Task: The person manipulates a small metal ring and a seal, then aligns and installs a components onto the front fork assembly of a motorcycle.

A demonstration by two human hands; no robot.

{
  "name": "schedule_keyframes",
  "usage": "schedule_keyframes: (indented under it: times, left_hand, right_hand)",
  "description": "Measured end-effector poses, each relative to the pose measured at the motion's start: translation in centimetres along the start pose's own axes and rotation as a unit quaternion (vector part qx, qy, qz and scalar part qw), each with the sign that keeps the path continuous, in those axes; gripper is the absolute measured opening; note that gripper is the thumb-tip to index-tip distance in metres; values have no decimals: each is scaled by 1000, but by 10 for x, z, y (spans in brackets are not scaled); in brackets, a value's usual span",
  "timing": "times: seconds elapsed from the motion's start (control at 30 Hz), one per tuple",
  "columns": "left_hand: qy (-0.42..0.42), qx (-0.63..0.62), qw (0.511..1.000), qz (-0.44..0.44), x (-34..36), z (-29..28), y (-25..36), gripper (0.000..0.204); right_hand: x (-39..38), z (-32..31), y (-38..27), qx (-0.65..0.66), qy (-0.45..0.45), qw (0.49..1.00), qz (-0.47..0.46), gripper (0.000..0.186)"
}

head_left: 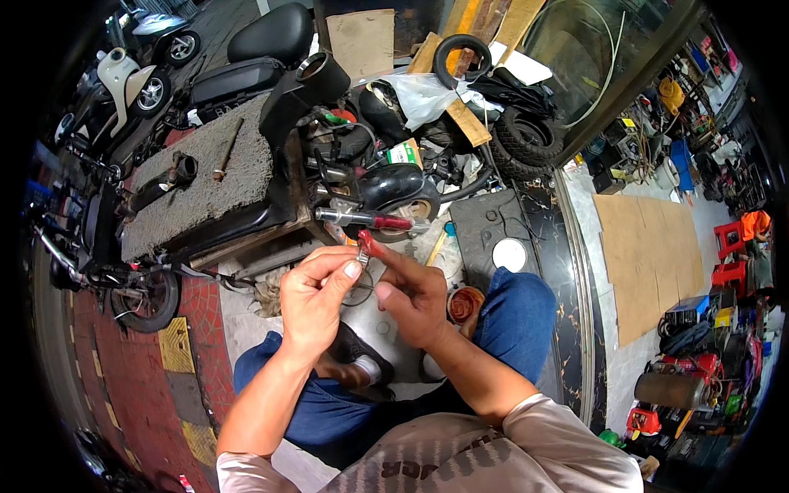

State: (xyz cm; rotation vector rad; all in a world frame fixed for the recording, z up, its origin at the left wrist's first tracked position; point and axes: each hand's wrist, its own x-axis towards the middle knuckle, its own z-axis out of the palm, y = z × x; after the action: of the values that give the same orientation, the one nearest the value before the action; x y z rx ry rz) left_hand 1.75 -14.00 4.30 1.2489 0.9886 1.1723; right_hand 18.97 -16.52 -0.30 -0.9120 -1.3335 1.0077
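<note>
Between the thumb and fingers of my left hand (pixel 316 296) is a small shiny metal ring-like part (pixel 362 258). My right hand (pixel 417 302) is beside it, index finger stretched out and smeared with red grease at the tip, against or very near the part. Its thumb stands apart and its other fingers are curled, with nothing seen in them. Just beyond my hands lies a metal tube (pixel 349 217) with a red, clear-looking section toward its right end. An open tub of reddish-brown grease (pixel 466 305) sits by my right knee.
A carpet-topped wooden bench (pixel 246 177) at left bears a rod and a pipe-like part. Tyres (pixel 526 135), a plastic bag and motorcycle parts are heaped ahead. A white round lid (pixel 509 255) lies to the right. Cardboard (pixel 649 255) covers the floor beyond the door track.
</note>
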Motion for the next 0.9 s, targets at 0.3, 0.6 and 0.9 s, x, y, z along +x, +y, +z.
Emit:
schedule_keyframes:
  times: [0.3, 0.6, 0.9]
  left_hand:
    - [33, -33, 998, -52, 3, -5, -7, 15]
    - [18, -49, 996, -71, 3, -6, -2, 17]
    - [-12, -3, 1000, -23, 3, -3, -2, 18]
  right_hand:
    - [11, 2, -15, -210, 9, 966, -150, 53]
    - [19, -15, -24, 165, 49, 967, 187, 44]
    - [25, -14, -12, 268, -24, 940, 212, 45]
